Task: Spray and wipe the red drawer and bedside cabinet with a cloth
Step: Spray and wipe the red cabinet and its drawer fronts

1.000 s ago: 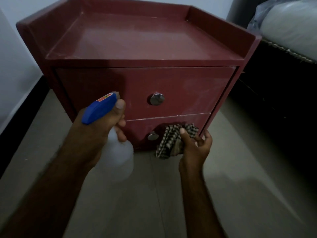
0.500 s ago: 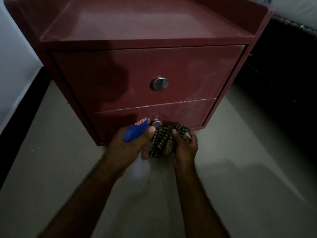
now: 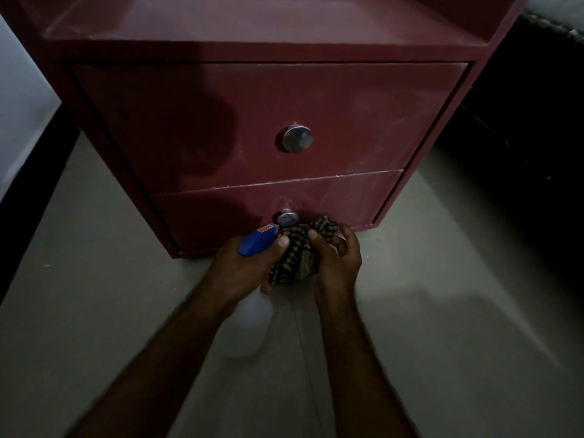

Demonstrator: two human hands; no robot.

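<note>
Cloth (image 3: pixel 295 259) bunched in right hand (image 3: pixel 338 263), touching left hand (image 3: pixel 243 270).

One red bedside cabinet (image 3: pixel 316 49) fills the upper half of the frame. It has two drawers: an upper drawer (image 3: pixel 363 115) and a lower drawer (image 3: pixel 347 197) beneath it. There are two round metal knobs, one per drawer: the upper knob (image 3: pixel 297 138) at centre and the lower knob (image 3: pixel 287 218) below it. One spray bottle (image 3: pixel 257 240) with a blue head and one checked cloth (image 3: pixel 295 257) lie side by side at lower centre. Two grips show there: the left grip (image 3: pixel 240 270) around the bottle, the right grip (image 3: pixel 339 263) around the cloth.
</note>
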